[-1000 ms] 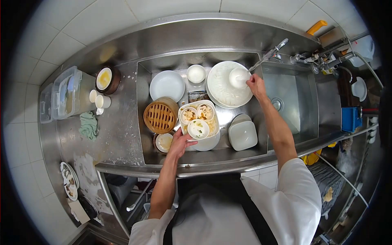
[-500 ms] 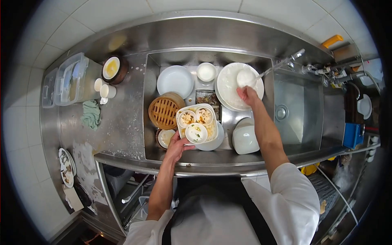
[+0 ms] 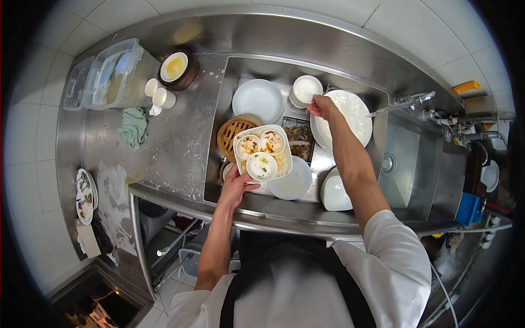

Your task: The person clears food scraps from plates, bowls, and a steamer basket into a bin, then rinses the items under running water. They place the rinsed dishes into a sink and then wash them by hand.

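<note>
My left hand [image 3: 234, 190] grips the near left edge of a square white dish [image 3: 284, 168], thumb along its near side. Inside the dish sit three small bowls with food scraps, the nearest bowl [image 3: 261, 166] showing green bits. At the sink's far side, my right hand [image 3: 324, 107] pinches the rim of a small white bowl [image 3: 307, 87], which sits on or just over another bowl [image 3: 298, 102]. To its right, water from the tap [image 3: 418, 99] runs onto a large white plate [image 3: 353, 117]. Behind the square dish is a bamboo steamer [image 3: 228, 134], partly hidden.
A pale round plate [image 3: 257, 101], a lower plate [image 3: 292, 180] and a white squarish bowl [image 3: 334, 191] stand in the sink. Beside them is a drain strainer [image 3: 298, 141] with scraps. On the left counter are a plastic tub [image 3: 112, 79], cups [image 3: 163, 98] and a green cloth [image 3: 132, 128].
My right hand has moved left with the small bowl, from over the large plate to the other small bowl. My left hand still holds the square dish. The camera view has turned.
</note>
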Tool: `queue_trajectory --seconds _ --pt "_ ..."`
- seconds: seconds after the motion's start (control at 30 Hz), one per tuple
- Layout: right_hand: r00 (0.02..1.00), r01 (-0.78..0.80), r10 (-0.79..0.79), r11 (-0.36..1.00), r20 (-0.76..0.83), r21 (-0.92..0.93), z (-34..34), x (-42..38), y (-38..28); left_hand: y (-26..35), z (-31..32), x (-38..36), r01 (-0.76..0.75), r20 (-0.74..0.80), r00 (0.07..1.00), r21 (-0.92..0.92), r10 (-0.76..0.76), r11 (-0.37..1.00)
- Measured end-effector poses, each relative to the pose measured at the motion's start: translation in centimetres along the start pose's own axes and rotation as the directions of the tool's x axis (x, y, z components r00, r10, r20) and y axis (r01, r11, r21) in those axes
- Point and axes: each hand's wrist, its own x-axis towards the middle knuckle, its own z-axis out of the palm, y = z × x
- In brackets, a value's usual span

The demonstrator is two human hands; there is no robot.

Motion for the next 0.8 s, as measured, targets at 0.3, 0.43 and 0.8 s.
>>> queue_trajectory --seconds 0.3,0.43,0.8 --pt "0.852 0.496 -0.363 0.324 -0.378 0.806 -14.6 -3.0 1.6 1.0 -0.1 -0.1 -0.028 0.032 0.999 -0.024 0.029 0.999" --pt "0.686 0.723 -0.627 0.531 -0.37 0.442 -9.0 -13.6 0.1 -0.5 0.3 1.6 -0.003 0.083 0.997 0.006 0.003 1.0" --pt "0.741 0.38 -0.518 -0.202 0.428 -0.903 4.4 -22.8 3.5 -2.8 4.1 3.0 0.08 0.274 0.956 0.098 -0.104 0.992"
